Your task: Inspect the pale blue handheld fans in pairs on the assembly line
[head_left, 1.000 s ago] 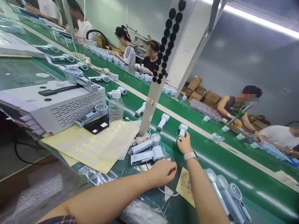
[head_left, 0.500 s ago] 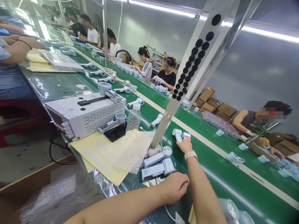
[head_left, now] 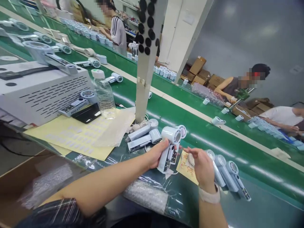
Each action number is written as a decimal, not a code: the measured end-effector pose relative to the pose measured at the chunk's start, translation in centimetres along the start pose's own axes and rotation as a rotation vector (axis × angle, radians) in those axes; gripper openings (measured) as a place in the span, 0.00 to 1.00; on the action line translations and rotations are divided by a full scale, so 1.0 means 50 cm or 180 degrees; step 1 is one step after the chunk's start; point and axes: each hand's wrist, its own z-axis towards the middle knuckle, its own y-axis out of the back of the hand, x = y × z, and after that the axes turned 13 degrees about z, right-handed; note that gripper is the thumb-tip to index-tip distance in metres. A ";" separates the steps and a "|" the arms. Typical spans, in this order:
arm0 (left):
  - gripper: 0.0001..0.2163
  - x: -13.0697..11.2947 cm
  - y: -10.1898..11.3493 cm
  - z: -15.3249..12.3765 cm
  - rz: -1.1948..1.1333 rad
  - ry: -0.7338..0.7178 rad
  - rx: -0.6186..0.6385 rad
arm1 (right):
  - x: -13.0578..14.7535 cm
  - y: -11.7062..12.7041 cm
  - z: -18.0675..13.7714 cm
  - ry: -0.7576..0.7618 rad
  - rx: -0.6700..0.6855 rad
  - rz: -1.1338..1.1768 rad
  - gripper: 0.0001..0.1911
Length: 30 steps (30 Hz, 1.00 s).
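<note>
My left hand (head_left: 156,154) is closed around a light-blue handheld fan (head_left: 171,135), held upright above the bench edge. Its handle is uncovered at the side and shows dark inner parts. A second handheld fan (head_left: 182,131) stands close behind the first, partly hidden; it seems to be in the same grip. My right hand (head_left: 203,166), with a pale wristband, is just right of the fans, fingers stretched out and holding nothing. Under its fingers lies a yellow paper (head_left: 186,169) with red handwriting. Several more fans (head_left: 229,174) lie right of that hand.
Two fans (head_left: 143,141) lie left of my hands, by a metal post (head_left: 142,88). Beyond runs a green conveyor belt (head_left: 190,133). On the left are a white vented box (head_left: 54,95), a plastic bottle (head_left: 104,95) and yellow label sheets (head_left: 71,139). Co-workers sit across the belt.
My right hand has come back from the belt, where it was on the fans, and is now empty. My left hand, empty before, now grips them. The view has swung right.
</note>
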 end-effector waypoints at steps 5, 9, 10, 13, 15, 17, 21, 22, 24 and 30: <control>0.34 -0.028 0.005 -0.012 0.0618 -0.0776 -0.0189 | -0.056 -0.058 0.012 -0.0155 -0.0576 -0.1039 0.05; 0.32 -0.048 0.012 -0.010 0.0484 -0.0773 -0.0369 | -0.031 -0.089 -0.001 -0.0103 -0.0293 -0.1885 0.05; 0.32 -0.051 0.015 -0.008 0.0395 -0.0775 -0.0393 | -0.020 -0.091 -0.007 -0.0113 -0.0244 -0.1859 0.06; 0.33 -0.061 0.020 -0.002 0.0175 -0.0978 -0.0408 | 0.015 -0.095 -0.023 -0.0224 -0.0073 -0.0939 0.06; 0.34 -0.068 0.018 0.001 0.0073 -0.1109 -0.0372 | 0.033 -0.100 -0.032 -0.0706 0.0421 0.0330 0.03; 0.35 -0.075 0.014 0.001 -0.0019 -0.1118 -0.0320 | 0.043 -0.106 -0.037 -0.1337 0.0985 0.1590 0.07; 0.35 -0.083 0.002 -0.002 -0.0074 -0.1207 -0.0333 | 0.051 -0.120 -0.036 -0.1622 0.1022 0.2727 0.17; 0.35 -0.084 0.000 -0.003 -0.0059 -0.1250 -0.0354 | 0.055 -0.125 -0.037 -0.1580 0.0973 0.2822 0.17; 0.35 -0.084 -0.002 -0.004 -0.0022 -0.1308 -0.0388 | 0.065 -0.135 -0.039 -0.1566 0.0895 0.2887 0.16; 0.36 -0.077 -0.008 -0.007 0.0117 -0.1409 -0.0454 | 0.089 -0.151 -0.049 -0.1435 0.0497 0.2582 0.15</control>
